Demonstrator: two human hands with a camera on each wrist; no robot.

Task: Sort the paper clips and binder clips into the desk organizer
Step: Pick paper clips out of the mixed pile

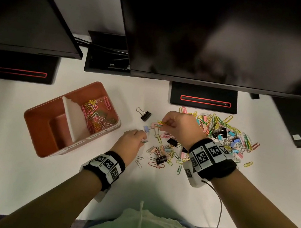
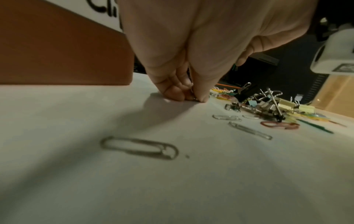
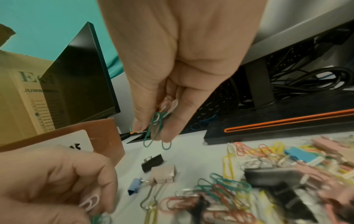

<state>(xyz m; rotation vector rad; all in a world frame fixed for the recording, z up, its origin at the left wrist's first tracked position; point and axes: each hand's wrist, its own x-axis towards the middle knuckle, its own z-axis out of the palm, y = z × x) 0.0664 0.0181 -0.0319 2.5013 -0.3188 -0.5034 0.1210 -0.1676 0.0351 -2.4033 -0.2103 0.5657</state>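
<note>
A brown desk organizer point(image 1: 43, 136) stands at the left; its right compartment holds several coloured paper clips point(image 1: 96, 114). A big pile of paper clips and binder clips point(image 1: 221, 137) covers the desk to the right. My right hand point(image 1: 165, 125) hovers over the pile's left edge and pinches a bunch of paper clips point(image 3: 159, 121), green and white ones showing. My left hand point(image 1: 142, 139) is low beside the organizer, fingertips point(image 2: 201, 98) on the desk, and pinches some paper clips point(image 3: 90, 203). A black binder clip point(image 1: 145, 115) lies alone between organizer and pile.
Two dark monitors point(image 1: 217, 35) on black stands point(image 1: 204, 97) rise along the back of the white desk point(image 1: 18, 171). Loose silver paper clips point(image 2: 139, 147) lie near my left wrist. A blue binder clip point(image 3: 135, 186) and a pink one point(image 3: 164, 174) lie under my right hand.
</note>
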